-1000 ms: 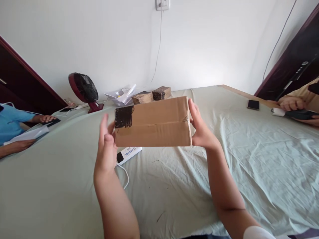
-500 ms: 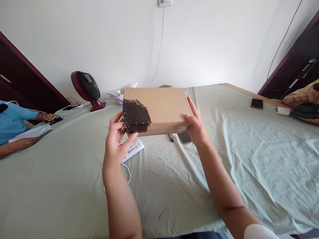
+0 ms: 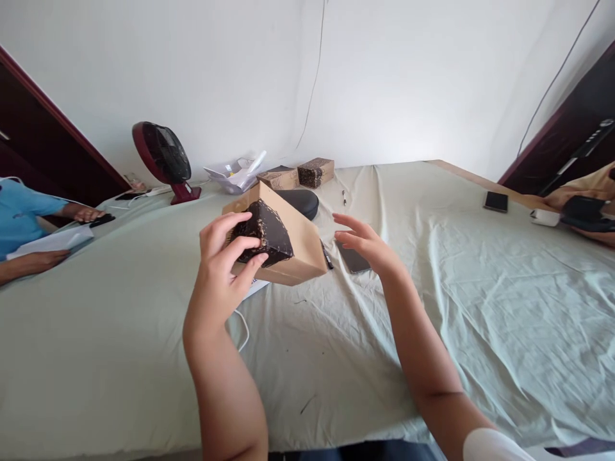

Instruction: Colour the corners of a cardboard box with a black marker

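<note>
My left hand (image 3: 223,269) grips a brown cardboard box (image 3: 298,246) above the cloth-covered table (image 3: 432,307). The box is turned end-on, and a black scribbled patch (image 3: 269,237) covers its near corner under my fingers. My right hand (image 3: 362,246) hovers just right of the box, fingers spread, touching nothing. A dark phone (image 3: 353,261) and a black marker (image 3: 327,255) lie on the cloth beneath it. A white power strip peeks out below the box.
Two small cardboard boxes (image 3: 314,171), a black pouch (image 3: 298,202), crumpled white packaging (image 3: 235,176) and a red desk fan (image 3: 163,160) stand at the back. One person's hands rest at the left edge (image 3: 81,214), another's at the right (image 3: 583,208), beside a phone (image 3: 494,201).
My right hand has let go of the box and moved off to its right. The left hand has swung the box round so that its end faces me.
</note>
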`<control>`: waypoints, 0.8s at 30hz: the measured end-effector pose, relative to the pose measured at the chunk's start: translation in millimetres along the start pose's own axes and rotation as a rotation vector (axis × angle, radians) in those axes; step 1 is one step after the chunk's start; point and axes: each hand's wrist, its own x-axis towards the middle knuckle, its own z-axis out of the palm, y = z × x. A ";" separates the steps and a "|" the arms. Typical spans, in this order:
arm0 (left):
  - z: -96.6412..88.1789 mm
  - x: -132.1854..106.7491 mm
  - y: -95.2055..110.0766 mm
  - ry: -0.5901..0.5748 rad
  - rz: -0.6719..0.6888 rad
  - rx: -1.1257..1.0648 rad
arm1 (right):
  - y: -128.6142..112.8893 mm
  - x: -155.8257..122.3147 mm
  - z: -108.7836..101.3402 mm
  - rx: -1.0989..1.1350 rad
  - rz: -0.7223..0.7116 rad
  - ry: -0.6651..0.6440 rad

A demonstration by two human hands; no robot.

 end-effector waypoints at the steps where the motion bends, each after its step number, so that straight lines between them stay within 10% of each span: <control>1: -1.0 0.0 2.0 -0.040 0.007 0.039 | 1.1 1.0 -0.1 -0.013 0.001 -0.020; 13: -19.6 -7.4 10.3 -0.236 0.101 -0.217 | 32.2 20.7 -8.7 -0.056 -0.216 -0.563; 24: -13.7 -2.3 10.6 -0.224 0.015 -0.378 | 33.0 21.3 6.3 -0.062 -0.270 -0.534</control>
